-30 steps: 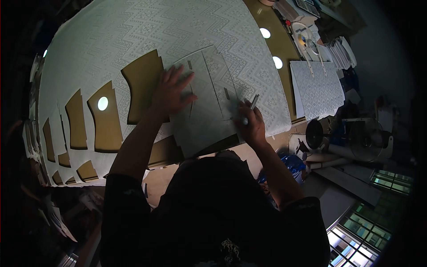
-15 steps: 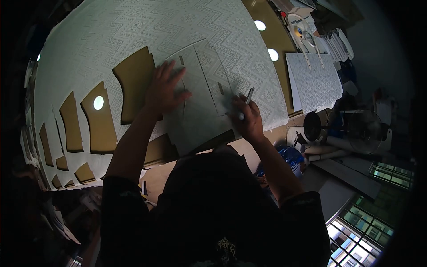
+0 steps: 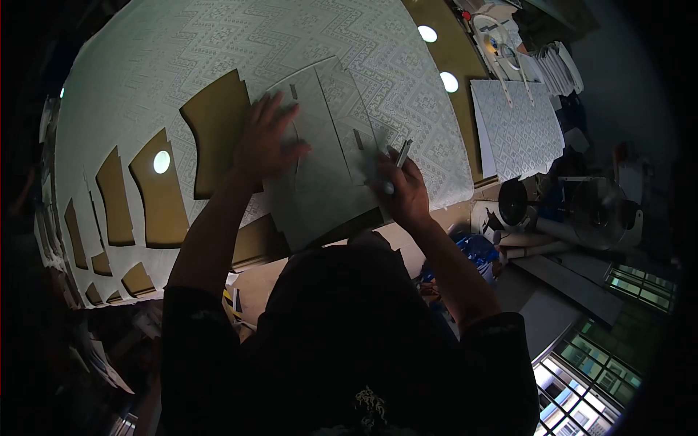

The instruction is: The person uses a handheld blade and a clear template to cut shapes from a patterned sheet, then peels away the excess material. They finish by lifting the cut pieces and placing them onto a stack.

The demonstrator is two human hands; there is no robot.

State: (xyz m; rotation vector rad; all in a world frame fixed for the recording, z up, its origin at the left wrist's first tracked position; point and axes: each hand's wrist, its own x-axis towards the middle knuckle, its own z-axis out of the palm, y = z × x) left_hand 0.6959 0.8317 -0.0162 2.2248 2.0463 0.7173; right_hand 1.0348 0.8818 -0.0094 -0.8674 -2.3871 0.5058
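Not much has shifted since a second ago: both my hands slid a touch up and left with the template, and the pen is still parked at the same edge.

Biggest thing in view is the patterned sheet, a pale embossed zigzag material spread over nearly the whole brown tabletop. It's got a row of curved cutouts down its left side where the brown shows through. On top of it, near the front edge, sits the grey template, a flat piece with a few small slots in it, tilted a bit.

Off to the right there's a smaller cut panel of the same patterned stuff, well apart from where I'm working.

My left hand is spread wide and flat, fingers fanned out, pressing down on the left part of the template and holding nothing. My right hand is curled closed around the pen, which pokes up past my knuckles right at the template's right edge. Can't tell if the tip actually touches the sheet.
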